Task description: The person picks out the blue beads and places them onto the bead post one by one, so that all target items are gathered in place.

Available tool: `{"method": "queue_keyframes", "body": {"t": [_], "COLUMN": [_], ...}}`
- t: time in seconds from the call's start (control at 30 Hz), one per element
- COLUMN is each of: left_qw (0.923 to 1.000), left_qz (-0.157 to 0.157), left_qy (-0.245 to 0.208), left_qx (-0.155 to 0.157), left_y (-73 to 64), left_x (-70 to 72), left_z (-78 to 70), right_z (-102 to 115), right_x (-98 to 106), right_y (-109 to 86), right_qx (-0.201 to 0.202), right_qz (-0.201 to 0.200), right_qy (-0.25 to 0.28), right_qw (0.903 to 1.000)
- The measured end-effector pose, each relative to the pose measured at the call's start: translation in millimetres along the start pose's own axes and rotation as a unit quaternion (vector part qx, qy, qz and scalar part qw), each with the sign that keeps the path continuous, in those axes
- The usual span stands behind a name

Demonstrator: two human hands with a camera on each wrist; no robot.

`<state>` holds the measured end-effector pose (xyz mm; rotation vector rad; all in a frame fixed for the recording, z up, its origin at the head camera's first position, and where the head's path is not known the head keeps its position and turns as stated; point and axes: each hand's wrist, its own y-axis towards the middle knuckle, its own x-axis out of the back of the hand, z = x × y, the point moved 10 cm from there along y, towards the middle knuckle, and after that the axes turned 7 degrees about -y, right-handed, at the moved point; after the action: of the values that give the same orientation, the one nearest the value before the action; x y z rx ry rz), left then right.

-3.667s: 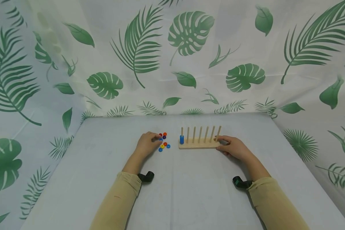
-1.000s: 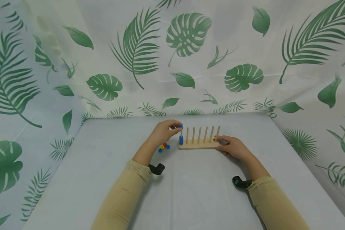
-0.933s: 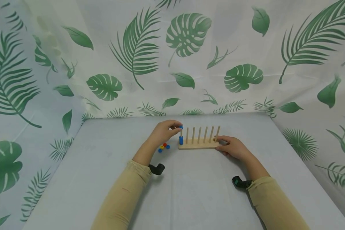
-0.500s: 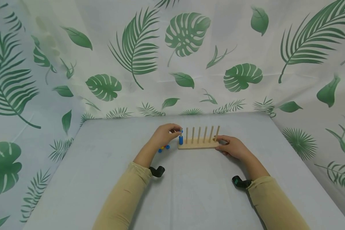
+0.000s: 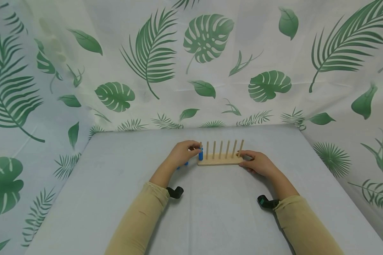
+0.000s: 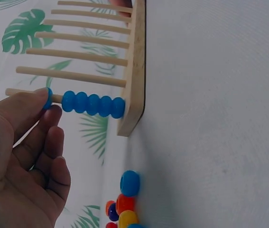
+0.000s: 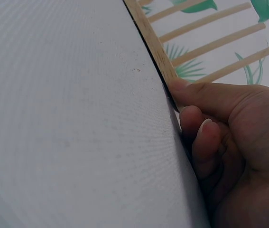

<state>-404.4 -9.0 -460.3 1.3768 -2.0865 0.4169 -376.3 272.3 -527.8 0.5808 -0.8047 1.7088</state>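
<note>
A wooden peg rack (image 5: 218, 162) stands on the table with a row of upright pegs. Several blue beads (image 6: 93, 104) are stacked at the foot of its leftmost peg. My left hand (image 5: 181, 153) pinches another blue bead (image 6: 49, 99) between thumb and index finger; that bead is threaded on the same peg, a small gap above the stack. At the rack's other end, my right hand (image 5: 258, 162) grips the base, its thumb (image 7: 186, 92) on the front edge. The remaining pegs carry no beads.
Loose beads lie left of the rack, mostly hidden by the left hand in the head view: a blue one (image 6: 130, 183), a red one (image 6: 125, 204), a yellow one (image 6: 128, 219) and others. A leaf-patterned curtain (image 5: 166, 71) stands behind the white table (image 5: 226, 212).
My left hand has gone from the loose beads to the leftmost peg with a blue bead, then slid it down the peg toward the stack. The right hand keeps its place on the rack.
</note>
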Motion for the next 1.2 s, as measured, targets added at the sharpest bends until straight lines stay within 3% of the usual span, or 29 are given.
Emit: {"method": "queue_keyframes", "body": {"t": [0.73,0.93,1.2], "left_qw": [0.9999,0.9999,0.9989], "left_qz": [0.003,-0.011,-0.025], "left_qy": [-0.011,-0.005,-0.001], "left_qx": [0.008,0.009,0.039], "left_y": [-5.5,-16.5,-38.5], "left_x": [-6.1,0.7,17.3], "left_z": [10.4,20.1,46.5], "right_z": [0.1,0.8,0.3], "right_x": [0.9,-0.1,1.0], "right_y": [-0.6,-1.2,-0.8], "right_qx": [-0.005,-0.007,-0.007], "right_qz": [-0.006,-0.002,-0.004], "right_qy": [-0.004,-0.001,-0.005], "right_qw": [1.0,1.0,1.0]}}
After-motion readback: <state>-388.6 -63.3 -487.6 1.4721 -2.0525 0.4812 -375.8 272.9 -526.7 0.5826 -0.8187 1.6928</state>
